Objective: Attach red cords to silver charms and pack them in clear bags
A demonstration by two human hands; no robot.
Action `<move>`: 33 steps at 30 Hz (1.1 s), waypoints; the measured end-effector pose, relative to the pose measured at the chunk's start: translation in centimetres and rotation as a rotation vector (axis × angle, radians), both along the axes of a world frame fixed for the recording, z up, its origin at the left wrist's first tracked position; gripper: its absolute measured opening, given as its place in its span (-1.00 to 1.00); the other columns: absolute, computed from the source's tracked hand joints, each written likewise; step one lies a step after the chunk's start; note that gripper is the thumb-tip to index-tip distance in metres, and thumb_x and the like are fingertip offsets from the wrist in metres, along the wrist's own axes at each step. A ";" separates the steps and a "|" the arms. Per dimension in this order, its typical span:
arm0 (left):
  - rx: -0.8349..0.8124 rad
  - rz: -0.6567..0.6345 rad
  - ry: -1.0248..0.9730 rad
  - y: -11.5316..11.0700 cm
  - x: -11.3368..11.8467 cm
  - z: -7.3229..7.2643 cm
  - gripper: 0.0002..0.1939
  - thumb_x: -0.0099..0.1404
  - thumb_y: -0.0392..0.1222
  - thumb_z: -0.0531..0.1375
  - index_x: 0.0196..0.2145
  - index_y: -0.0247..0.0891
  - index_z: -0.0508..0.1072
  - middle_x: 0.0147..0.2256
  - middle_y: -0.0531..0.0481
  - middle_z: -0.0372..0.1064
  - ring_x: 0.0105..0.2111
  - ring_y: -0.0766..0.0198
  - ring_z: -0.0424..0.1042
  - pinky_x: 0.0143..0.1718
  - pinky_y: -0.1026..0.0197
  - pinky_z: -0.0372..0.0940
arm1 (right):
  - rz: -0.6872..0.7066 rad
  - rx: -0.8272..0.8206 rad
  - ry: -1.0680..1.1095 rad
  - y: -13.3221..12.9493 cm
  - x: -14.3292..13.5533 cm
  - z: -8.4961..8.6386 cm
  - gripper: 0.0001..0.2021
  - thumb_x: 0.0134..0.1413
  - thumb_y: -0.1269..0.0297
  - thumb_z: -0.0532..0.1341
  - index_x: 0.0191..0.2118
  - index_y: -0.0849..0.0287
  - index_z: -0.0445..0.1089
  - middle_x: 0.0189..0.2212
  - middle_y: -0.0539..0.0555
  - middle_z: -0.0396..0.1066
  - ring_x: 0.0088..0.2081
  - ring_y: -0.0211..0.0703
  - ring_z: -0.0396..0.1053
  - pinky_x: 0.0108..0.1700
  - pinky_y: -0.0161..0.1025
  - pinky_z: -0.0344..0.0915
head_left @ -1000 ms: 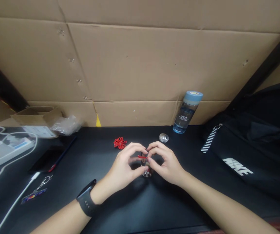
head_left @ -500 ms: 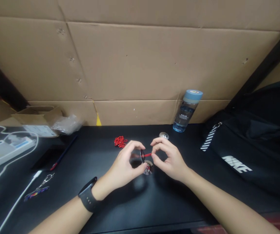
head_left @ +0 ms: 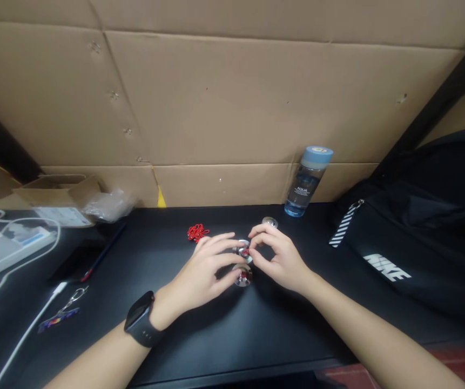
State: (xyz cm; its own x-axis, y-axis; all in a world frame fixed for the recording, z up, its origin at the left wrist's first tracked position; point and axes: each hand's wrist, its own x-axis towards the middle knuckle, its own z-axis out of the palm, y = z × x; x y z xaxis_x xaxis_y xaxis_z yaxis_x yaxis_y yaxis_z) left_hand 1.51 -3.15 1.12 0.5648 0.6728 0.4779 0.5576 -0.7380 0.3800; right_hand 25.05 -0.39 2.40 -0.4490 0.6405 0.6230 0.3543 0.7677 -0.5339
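Observation:
My right hand [head_left: 280, 259] pinches a short red cord [head_left: 246, 252] between thumb and fingertips. That cord comes from a small shiny metal disc [head_left: 245, 259], domed like a finger cymbal and partly covered by my fingers. My left hand [head_left: 206, 270] is open beside it, fingers stretched out and the thumb tip at a second metal disc [head_left: 243, 275], which shows red at its centre. A third metal disc [head_left: 270, 221] lies just behind my right hand. Beyond the left fingertips rests a bundle of red cord [head_left: 197, 233].
At the back stands a water bottle [head_left: 305, 183] with a blue lid. A black bag [head_left: 414, 227] fills the right side. On the left are a small cardboard box [head_left: 60, 192], a power strip [head_left: 17, 243], a white cable [head_left: 29, 329] and a keychain [head_left: 64, 316].
My left hand has let go of the disc and its fingers have straightened. The disc, upright between my hands before, is now tilted lower. My right hand still pinches the red cord.

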 end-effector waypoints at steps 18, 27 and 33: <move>-0.172 0.030 0.128 -0.1 0.1 -0.1 -0.48 0.43 -0.12 0.21 0.31 -0.06 0.31 0.30 -0.12 0.30 0.36 -0.06 0.15 0.29 -0.24 0.08 | 0.033 -0.096 -0.132 0.6 0.4 -0.4 -0.91 0.22 0.44 0.22 -0.24 0.12 0.44 -0.13 0.12 0.42 -0.11 -0.11 0.42 -0.05 -0.15 0.39; -0.224 0.016 0.168 0.9 -1.1 -0.1 -0.53 0.46 0.07 0.19 0.27 0.04 0.36 0.38 -0.08 0.14 0.41 -0.13 0.03 0.32 -0.31 0.04 | 0.001 -0.098 -0.171 1.2 0.6 -0.9 -0.87 0.22 0.41 0.21 -0.14 0.08 0.43 -0.10 0.12 0.44 -0.12 -0.07 0.43 -0.21 -0.18 0.40; 0.214 0.756 -0.146 4.6 -9.5 3.4 -0.66 0.38 -0.14 0.22 0.10 -0.11 0.49 0.26 -0.16 0.27 0.30 -0.09 0.17 0.31 -0.25 0.06 | -0.021 -0.100 -0.155 1.0 0.7 -0.6 -0.87 0.21 0.41 0.23 -0.14 0.07 0.43 -0.10 0.12 0.45 -0.13 -0.06 0.44 -0.22 -0.17 0.40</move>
